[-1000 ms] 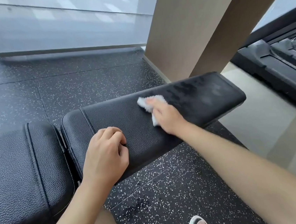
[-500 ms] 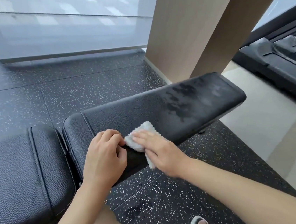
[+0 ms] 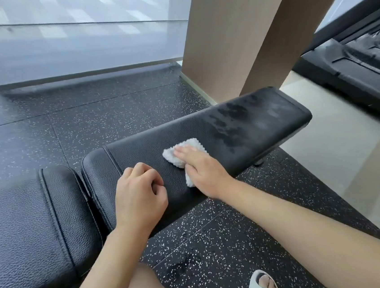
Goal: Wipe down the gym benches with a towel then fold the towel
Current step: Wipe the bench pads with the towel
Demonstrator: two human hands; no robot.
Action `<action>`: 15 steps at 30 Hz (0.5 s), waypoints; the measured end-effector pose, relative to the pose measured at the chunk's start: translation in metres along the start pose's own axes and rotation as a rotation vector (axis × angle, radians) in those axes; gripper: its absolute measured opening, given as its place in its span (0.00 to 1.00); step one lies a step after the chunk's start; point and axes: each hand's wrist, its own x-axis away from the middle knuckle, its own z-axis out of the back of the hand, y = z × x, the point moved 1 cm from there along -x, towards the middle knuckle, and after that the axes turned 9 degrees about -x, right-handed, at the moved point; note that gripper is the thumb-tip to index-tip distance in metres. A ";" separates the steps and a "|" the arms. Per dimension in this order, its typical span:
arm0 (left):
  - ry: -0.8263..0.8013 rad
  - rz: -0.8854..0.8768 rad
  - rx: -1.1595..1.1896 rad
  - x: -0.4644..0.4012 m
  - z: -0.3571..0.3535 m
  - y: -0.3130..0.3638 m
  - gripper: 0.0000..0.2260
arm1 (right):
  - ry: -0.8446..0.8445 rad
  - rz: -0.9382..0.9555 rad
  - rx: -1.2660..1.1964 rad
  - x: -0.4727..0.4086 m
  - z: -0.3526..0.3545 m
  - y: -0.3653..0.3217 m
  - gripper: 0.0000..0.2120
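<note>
Speckled black rubber floor (image 3: 102, 120), glass wall behind, tan pillar (image 3: 232, 41) at far right. Long black bench pad (image 3: 264, 124) runs toward pillar, wet streaks near far end; second pad (image 3: 24, 231) at left, narrow gap between. Left hand (image 3: 140, 196) rests on long pad's near end, fingers curled, holding nothing. Right hand (image 3: 201, 168) flat, fingers straight, pressing white towel (image 3: 174, 156) onto pad's middle.

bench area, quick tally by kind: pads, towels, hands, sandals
black bench pads: 2, long pad, wide pad
white towel: 1
hands: 2, left hand, right hand
white sandal: 1
total: 6
</note>
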 end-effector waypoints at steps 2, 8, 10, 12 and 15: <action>-0.019 0.047 0.042 -0.015 0.001 0.010 0.07 | -0.037 0.067 -0.031 0.026 -0.010 -0.012 0.24; -0.064 -0.114 -0.044 -0.014 -0.031 0.043 0.11 | 0.000 -0.046 -0.001 -0.002 0.039 0.031 0.23; -0.046 -0.155 -0.102 -0.009 -0.037 0.043 0.13 | 0.079 -0.174 0.027 -0.030 0.064 0.058 0.22; -0.043 -0.130 -0.117 -0.016 -0.038 0.045 0.11 | 0.084 -0.208 0.045 -0.054 0.075 0.071 0.22; -0.050 -0.134 -0.177 -0.017 -0.039 0.048 0.09 | 0.126 -0.214 0.044 -0.066 0.068 0.077 0.22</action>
